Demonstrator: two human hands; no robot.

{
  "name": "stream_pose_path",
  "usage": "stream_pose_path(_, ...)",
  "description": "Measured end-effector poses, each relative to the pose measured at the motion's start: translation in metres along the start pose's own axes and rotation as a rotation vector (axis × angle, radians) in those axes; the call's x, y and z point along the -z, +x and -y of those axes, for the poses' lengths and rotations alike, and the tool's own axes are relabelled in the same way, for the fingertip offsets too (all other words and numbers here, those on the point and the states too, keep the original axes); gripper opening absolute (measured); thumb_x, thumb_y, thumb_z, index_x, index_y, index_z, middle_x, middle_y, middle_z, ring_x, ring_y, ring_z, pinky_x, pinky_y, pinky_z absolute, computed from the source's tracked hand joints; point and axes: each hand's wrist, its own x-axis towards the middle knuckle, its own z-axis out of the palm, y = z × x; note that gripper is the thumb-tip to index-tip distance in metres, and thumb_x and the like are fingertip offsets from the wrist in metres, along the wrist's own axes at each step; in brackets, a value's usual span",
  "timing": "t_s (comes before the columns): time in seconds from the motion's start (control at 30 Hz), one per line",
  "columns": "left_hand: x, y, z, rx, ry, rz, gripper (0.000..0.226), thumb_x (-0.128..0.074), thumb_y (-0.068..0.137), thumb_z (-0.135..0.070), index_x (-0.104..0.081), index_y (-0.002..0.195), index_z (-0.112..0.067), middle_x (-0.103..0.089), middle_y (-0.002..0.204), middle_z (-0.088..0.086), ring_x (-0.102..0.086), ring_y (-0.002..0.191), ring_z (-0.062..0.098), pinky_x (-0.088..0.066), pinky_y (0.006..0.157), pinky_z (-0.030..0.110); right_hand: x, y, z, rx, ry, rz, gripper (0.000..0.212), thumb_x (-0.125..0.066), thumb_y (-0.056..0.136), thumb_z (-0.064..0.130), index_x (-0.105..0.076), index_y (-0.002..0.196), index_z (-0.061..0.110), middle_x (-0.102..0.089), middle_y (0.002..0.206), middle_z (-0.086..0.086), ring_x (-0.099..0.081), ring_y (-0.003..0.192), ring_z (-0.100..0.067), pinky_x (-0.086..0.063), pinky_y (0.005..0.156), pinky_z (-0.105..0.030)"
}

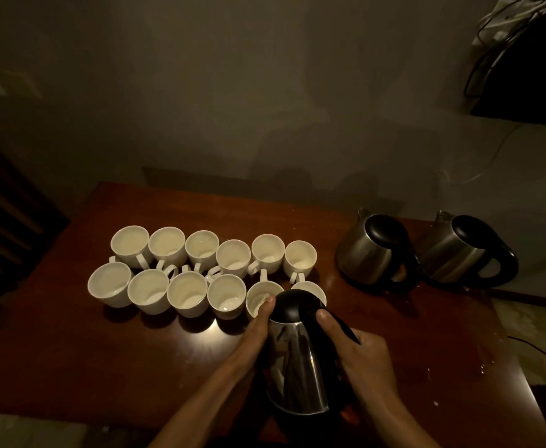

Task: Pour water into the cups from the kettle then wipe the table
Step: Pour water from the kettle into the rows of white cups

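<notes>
Twelve white ceramic cups (187,292) stand in two rows on the dark red wooden table (71,367). Pouring looks under way. The steel, black-lidded kettle (297,357) tilts over the near row's right end. The right hand (365,360) grips its handle. The left hand (254,334) rests against its flank, its fingers hidden, so its curl is unclear. The next move calls for a steady tilt.

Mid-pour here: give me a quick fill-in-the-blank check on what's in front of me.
The right hand grips the tilted kettle by its black ____.
The white cups stand in ____ rows.
At the right of the table stand ____ other kettles, untouched.
Missing words: handle; two; two.
</notes>
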Motion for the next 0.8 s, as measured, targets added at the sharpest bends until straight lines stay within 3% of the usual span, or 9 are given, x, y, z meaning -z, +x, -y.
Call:
stream_pose_path(0.13,-0.001,0.004,-0.001,0.012,0.023,-0.070,0.040,-0.054,0.092,-0.044,-0.079,0.074,-0.019,-0.079,0.090,0.012,-0.074,0.074,0.019,-0.050,0.078,0.038,0.000,0.000,0.000,-0.017,-0.004,-0.005,0.044,-0.073,0.082,0.041,-0.058,0.056,0.009,-0.058,0.045,0.003,-0.053,0.037,-0.006,-0.037,0.038,-0.013)
stream_pose_path(0.2,0.003,0.005,-0.001,0.019,0.038,-0.067,0.037,-0.052,0.091,-0.043,-0.077,0.091,-0.016,-0.078,0.097,0.014,-0.075,0.069,0.015,-0.050,0.075,0.036,0.000,-0.001,0.001,-0.023,0.004,-0.006,0.043,-0.074,0.082,0.040,-0.058,0.055,0.010,-0.058,0.045,0.003,-0.053,0.038,-0.006,-0.038,0.038,-0.013)
stream_pose_path(0.27,0.005,0.006,0.000,-0.006,0.041,-0.069,0.045,-0.058,0.078,-0.051,-0.069,0.105,-0.018,-0.079,0.089,0.007,-0.075,0.080,0.018,-0.051,0.082,0.039,-0.001,-0.002,0.001,-0.023,0.011,-0.003,0.043,-0.074,0.082,0.039,-0.057,0.054,0.011,-0.058,0.046,0.003,-0.054,0.038,-0.006,-0.038,0.039,-0.014)
stream_pose_path(0.37,0.001,-0.001,-0.002,-0.001,0.047,-0.046,0.044,-0.061,0.076,-0.056,-0.070,0.098,-0.020,-0.079,0.092,0.009,-0.072,0.091,0.024,-0.051,0.093,0.043,-0.001,-0.002,0.002,-0.021,0.026,-0.004,0.043,-0.075,0.082,0.037,-0.056,0.053,0.011,-0.057,0.044,0.003,-0.053,0.037,-0.005,-0.038,0.038,-0.013)
stream_pose_path(0.57,0.004,-0.008,-0.005,0.029,0.068,-0.022,0.049,-0.061,0.074,-0.063,-0.073,0.102,-0.025,-0.079,0.098,0.004,-0.069,0.109,0.029,-0.047,0.105,0.050,-0.001,-0.002,0.002,-0.017,0.030,-0.001,0.043,-0.074,0.082,0.037,-0.056,0.053,0.011,-0.057,0.044,0.003,-0.053,0.038,-0.005,-0.037,0.038,-0.013)
stream_pose_path(0.7,0.003,-0.007,-0.003,0.048,0.067,-0.052,0.038,-0.064,0.076,-0.061,-0.083,0.089,-0.030,-0.079,0.101,0.006,-0.071,0.105,0.029,-0.048,0.104,0.050,-0.002,-0.002,0.003,-0.030,0.029,-0.002,0.043,-0.074,0.083,0.037,-0.057,0.053,0.011,-0.057,0.043,0.003,-0.053,0.036,-0.005,-0.037,0.037,-0.013)
stream_pose_path(0.8,0.004,-0.005,-0.004,0.049,0.059,-0.083,0.044,-0.063,0.076,-0.057,-0.081,0.094,-0.022,-0.074,0.116,0.014,-0.073,0.099,0.028,-0.051,0.096,0.045,-0.003,-0.003,0.003,-0.030,0.027,-0.002,0.044,-0.074,0.082,0.038,-0.056,0.053,0.011,-0.056,0.044,0.003,-0.052,0.036,-0.006,-0.037,0.038,-0.014)
